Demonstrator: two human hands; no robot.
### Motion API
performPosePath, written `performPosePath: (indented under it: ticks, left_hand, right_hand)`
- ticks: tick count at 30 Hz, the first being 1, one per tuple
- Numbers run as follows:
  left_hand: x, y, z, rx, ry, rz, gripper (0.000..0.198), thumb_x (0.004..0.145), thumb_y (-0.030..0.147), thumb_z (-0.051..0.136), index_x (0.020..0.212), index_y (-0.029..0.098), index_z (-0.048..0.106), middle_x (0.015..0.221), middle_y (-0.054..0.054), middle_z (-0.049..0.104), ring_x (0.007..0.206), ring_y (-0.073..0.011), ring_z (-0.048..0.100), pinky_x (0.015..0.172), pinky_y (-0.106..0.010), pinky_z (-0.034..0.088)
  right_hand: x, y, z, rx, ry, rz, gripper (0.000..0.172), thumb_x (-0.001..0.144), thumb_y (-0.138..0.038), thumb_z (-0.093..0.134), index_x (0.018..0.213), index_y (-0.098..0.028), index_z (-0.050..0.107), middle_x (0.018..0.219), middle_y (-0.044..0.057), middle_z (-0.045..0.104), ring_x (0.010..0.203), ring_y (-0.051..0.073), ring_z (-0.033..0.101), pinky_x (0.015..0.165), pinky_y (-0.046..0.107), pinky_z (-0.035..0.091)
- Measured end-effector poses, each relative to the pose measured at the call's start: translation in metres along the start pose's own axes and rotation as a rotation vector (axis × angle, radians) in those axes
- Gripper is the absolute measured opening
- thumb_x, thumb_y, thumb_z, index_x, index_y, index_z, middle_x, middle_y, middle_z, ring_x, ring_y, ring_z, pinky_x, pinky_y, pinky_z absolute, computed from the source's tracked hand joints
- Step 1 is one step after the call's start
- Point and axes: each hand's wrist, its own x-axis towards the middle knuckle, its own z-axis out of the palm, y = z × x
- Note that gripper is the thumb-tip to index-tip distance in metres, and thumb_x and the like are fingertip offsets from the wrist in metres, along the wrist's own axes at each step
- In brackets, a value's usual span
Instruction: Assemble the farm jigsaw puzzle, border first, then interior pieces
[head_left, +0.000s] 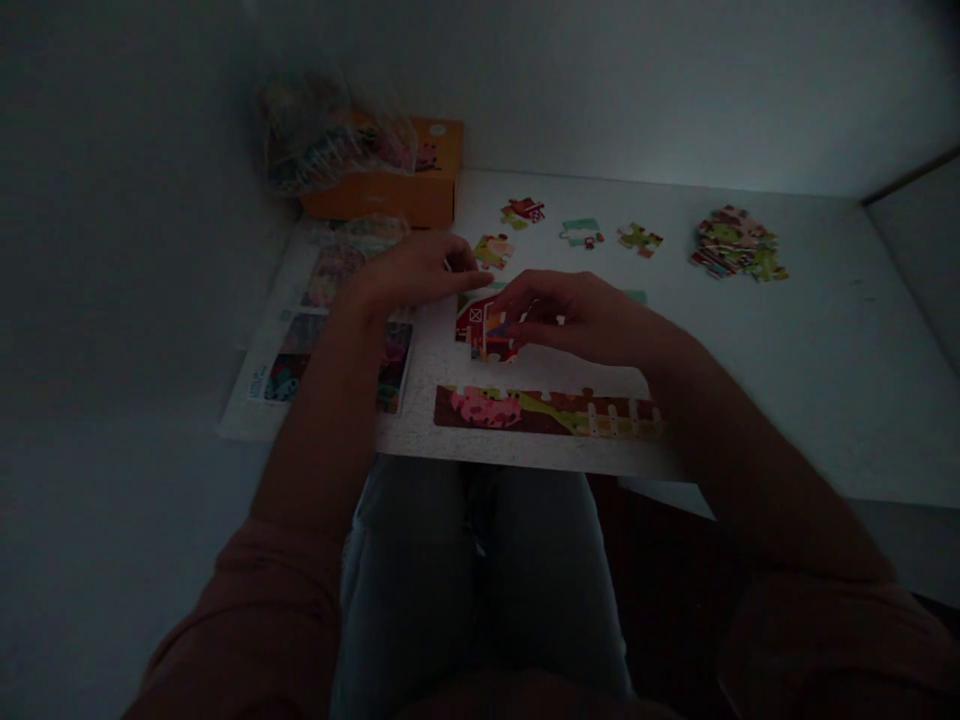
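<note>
In the head view my right hand (581,312) pinches a jigsaw puzzle piece (495,345) with orange, blue and red on it. That piece lies against a red barn section (472,318) of puzzle. Just above it is my left hand (427,268), fingers loosely curled and apart, with nothing visible in them. Nearer the table's front edge lies a joined strip of puzzle (551,412) with a pink pig at its left and a white fence at its right. My right hand and forearm hide part of the upper puzzle and the strip's right end.
Loose pieces lie behind my hands: a red-roofed one (523,211), a pale green one (582,233) and a green one (640,238). A piece pile (735,245) is at the right. An orange box (435,195) with plastic bags (337,145) stands back left, picture cards (397,370) nearer.
</note>
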Motion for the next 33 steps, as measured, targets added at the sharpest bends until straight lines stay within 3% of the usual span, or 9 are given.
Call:
performPosePath:
  ticks: [4,7,11,15,22,27,33]
  left_hand:
    - [0.0,-0.003,-0.003,0.036,-0.038,0.017,0.047,0.106,0.065,0.076,0.123,0.024,0.091,0.109,-0.007,0.089,0.115,-0.0309,0.081,0.098,-0.036,0.055]
    - [-0.002,-0.004,-0.006,0.045,-0.129,0.019,0.048,0.101,0.065,0.081,0.123,0.023,0.092,0.108,-0.006,0.089,0.113,-0.0308,0.081,0.095,-0.035,0.055]
    - [-0.005,-0.002,-0.009,0.046,-0.207,0.006,0.051,0.097,0.064,0.084,0.127,0.024,0.093,0.112,-0.007,0.089,0.114,-0.0314,0.082,0.095,-0.036,0.055]
    - [-0.007,0.002,-0.011,0.056,-0.243,-0.021,0.055,0.093,0.065,0.09,0.128,0.023,0.092,0.108,-0.007,0.088,0.113,-0.0327,0.082,0.094,-0.037,0.055]
    - [-0.006,-0.002,-0.005,-0.012,-0.175,-0.031,0.044,0.089,0.06,0.097,0.115,0.026,0.092,0.103,-0.006,0.087,0.113,-0.0348,0.083,0.095,-0.039,0.056]
    - [-0.005,0.001,-0.003,0.002,-0.15,-0.041,0.038,0.087,0.055,0.101,0.105,0.025,0.087,0.1,-0.005,0.086,0.106,-0.033,0.083,0.089,-0.038,0.055]
    - [-0.005,0.003,-0.002,0.007,-0.138,-0.049,0.033,0.085,0.047,0.102,0.105,0.026,0.086,0.098,-0.005,0.084,0.102,-0.0328,0.082,0.088,-0.04,0.057]
  right_hand:
    - [0.005,0.002,0.019,-0.165,-0.026,-0.02,0.022,0.113,-0.042,0.09,0.134,-0.034,0.092,0.115,0.003,0.097,0.105,0.03,0.091,0.098,0.045,0.072]
    - [0.007,0.008,0.028,-0.296,-0.014,-0.069,0.023,0.115,-0.037,0.088,0.137,-0.034,0.093,0.122,0.005,0.096,0.113,0.031,0.09,0.104,0.045,0.07]
    - [0.006,0.014,0.027,-0.415,0.028,-0.172,0.029,0.115,-0.039,0.093,0.144,-0.035,0.094,0.144,0.009,0.091,0.127,0.035,0.086,0.113,0.049,0.068]
    - [0.002,0.021,0.019,-0.457,0.028,-0.203,0.034,0.118,-0.042,0.089,0.151,-0.034,0.094,0.15,0.013,0.087,0.129,0.035,0.084,0.115,0.051,0.068]
    - [-0.003,0.013,0.015,-0.512,-0.084,-0.177,0.033,0.121,-0.043,0.084,0.151,-0.043,0.098,0.168,0.006,0.085,0.147,0.038,0.083,0.123,0.054,0.069]
    - [-0.005,0.011,0.014,-0.537,-0.111,-0.184,0.035,0.121,-0.05,0.084,0.151,-0.038,0.098,0.145,0.009,0.091,0.126,0.034,0.085,0.107,0.045,0.068]
    - [-0.008,0.014,0.017,-0.596,-0.079,-0.193,0.047,0.118,-0.053,0.09,0.162,-0.038,0.091,0.165,0.011,0.085,0.129,0.038,0.086,0.108,0.05,0.069]
